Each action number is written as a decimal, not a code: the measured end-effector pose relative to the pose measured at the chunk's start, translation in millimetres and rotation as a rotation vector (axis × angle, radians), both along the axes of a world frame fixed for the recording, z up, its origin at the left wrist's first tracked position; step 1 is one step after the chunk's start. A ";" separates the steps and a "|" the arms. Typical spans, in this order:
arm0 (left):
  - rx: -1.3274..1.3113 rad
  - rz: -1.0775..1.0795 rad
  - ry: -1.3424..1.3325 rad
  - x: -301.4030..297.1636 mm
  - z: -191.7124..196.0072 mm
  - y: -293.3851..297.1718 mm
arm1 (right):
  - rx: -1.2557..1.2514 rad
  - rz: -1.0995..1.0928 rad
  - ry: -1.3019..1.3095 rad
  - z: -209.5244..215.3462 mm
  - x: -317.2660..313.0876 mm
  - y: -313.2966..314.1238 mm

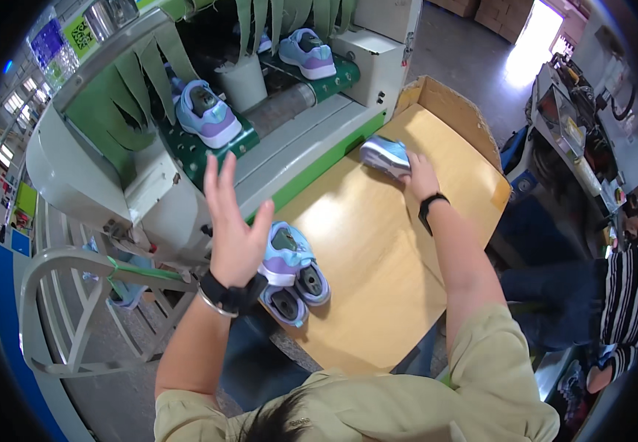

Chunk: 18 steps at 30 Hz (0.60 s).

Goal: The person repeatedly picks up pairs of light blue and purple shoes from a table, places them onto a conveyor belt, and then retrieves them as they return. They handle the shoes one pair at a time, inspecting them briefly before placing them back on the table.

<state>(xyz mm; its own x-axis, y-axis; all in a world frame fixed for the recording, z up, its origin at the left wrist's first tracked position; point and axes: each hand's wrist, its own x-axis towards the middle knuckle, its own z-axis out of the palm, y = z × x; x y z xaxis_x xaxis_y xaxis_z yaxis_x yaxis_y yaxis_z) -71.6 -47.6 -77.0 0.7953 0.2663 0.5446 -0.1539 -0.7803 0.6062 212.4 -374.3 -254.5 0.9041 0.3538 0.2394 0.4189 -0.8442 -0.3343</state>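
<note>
Overhead, blue square sign (46, 40), top-left corner.

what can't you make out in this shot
Head view only:
- Right hand on the blue low-top shoe: grip hidden behind the hand, shoe blurred.
- Pile of blue and lilac shoes: partly covered by the raised open left hand.
- Shoe under the green strip curtain: mostly hidden.

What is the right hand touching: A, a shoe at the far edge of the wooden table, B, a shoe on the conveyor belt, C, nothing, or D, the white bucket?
A: the right hand rests on a light blue shoe lying on the wooden table near the conveyor's end.
</note>
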 end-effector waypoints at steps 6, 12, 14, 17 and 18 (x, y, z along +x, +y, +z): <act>0.011 0.068 0.247 -52.8 -52.9 -13.8 | 0.041 0.344 -0.040 17.1 -92.8 -56.1; -0.089 0.101 0.283 -72.2 -72.1 -22.8 | -0.203 -0.027 -0.196 19.3 -143.3 -82.1; -0.110 0.087 0.288 -68.6 -78.4 -28.0 | 0.425 -0.093 0.158 0.2 -149.1 -82.3; -0.149 0.118 0.275 -60.0 -83.1 -33.9 | 0.875 -0.177 0.470 -3.0 -182.4 -24.6; -0.177 0.123 0.228 -54.5 -95.9 -34.0 | 0.758 -0.159 0.322 -6.4 -192.2 -5.1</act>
